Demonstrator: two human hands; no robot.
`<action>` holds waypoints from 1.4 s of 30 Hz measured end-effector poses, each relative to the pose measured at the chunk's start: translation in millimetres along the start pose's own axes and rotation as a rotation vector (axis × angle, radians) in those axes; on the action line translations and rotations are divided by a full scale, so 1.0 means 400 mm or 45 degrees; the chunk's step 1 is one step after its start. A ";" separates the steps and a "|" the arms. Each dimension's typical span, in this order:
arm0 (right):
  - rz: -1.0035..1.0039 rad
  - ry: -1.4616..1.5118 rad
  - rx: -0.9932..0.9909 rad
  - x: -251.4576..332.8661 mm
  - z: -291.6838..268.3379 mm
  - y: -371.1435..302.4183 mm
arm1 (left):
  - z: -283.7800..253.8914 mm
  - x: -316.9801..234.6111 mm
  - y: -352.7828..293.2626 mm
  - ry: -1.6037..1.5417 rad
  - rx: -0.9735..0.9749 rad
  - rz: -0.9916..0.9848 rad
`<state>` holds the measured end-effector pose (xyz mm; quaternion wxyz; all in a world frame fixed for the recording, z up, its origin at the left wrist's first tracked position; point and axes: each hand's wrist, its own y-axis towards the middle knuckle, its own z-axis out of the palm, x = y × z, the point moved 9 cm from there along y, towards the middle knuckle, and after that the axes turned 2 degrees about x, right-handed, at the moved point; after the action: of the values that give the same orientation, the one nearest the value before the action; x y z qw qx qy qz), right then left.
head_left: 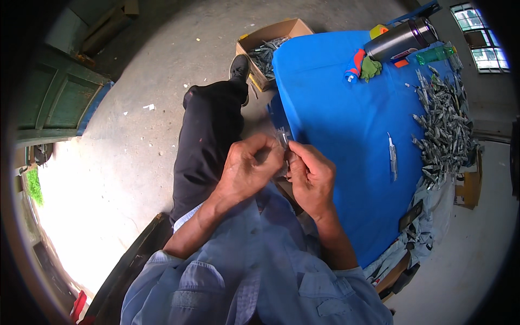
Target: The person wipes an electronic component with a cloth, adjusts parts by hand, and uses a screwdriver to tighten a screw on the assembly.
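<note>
My left hand [245, 168] and my right hand [313, 177] meet in front of my chest, by the near left edge of the blue-covered table [346, 135]. Both are closed, thumbs and fingers pinching a small clear plastic wrapper [283, 135] that sticks up between them. Fingers hide much of it, and I cannot tell what is inside. On the blue cover to the right lies one slim, light-coloured piece in a clear sleeve [392, 158]. A large heap of similar wrapped slim pieces [441, 124] lies along the table's right side.
An open cardboard box [295, 28] of slim pieces stands on the floor beyond my foot. A steel flask [401, 42], a green bottle [436, 54] and a colourful cloth [364, 66] occupy the far right. A dark phone [410, 215] rests at the right edge. A green door [65, 103] stands left.
</note>
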<state>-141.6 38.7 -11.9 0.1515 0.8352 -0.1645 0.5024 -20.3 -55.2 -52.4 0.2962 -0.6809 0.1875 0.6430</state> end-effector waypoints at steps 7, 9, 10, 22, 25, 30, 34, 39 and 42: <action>0.351 0.503 0.083 -0.057 0.014 -0.024 | -0.003 0.031 0.000 -0.228 -0.007 -0.026; 0.451 0.616 0.167 -0.062 0.028 -0.031 | -0.006 0.040 0.002 -0.397 0.017 -0.054; 0.480 0.663 0.210 -0.066 0.035 -0.037 | -0.008 0.046 0.003 -0.440 0.033 -0.048; 0.539 0.775 0.217 -0.108 0.047 -0.076 | 0.010 0.080 -0.011 -0.572 0.325 -0.098; 0.532 0.753 0.219 -0.103 0.044 -0.073 | 0.016 0.082 -0.020 -0.591 0.384 -0.129; 0.497 0.641 0.211 -0.076 0.044 -0.070 | 0.013 0.083 -0.023 -0.605 0.329 -0.107; 0.421 0.610 0.177 -0.064 0.045 -0.064 | 0.012 0.069 -0.023 -0.615 0.301 -0.067; 0.367 0.548 0.155 -0.048 0.045 -0.061 | 0.006 0.072 -0.024 -0.576 0.275 -0.049; 0.358 0.501 0.147 -0.040 0.044 -0.061 | 0.004 0.077 -0.025 -0.578 0.278 -0.036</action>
<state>-124.2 55.2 -36.0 0.0613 0.6975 -0.2173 0.6800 -12.0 -42.6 -81.2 0.4114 -0.4856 0.1750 0.7512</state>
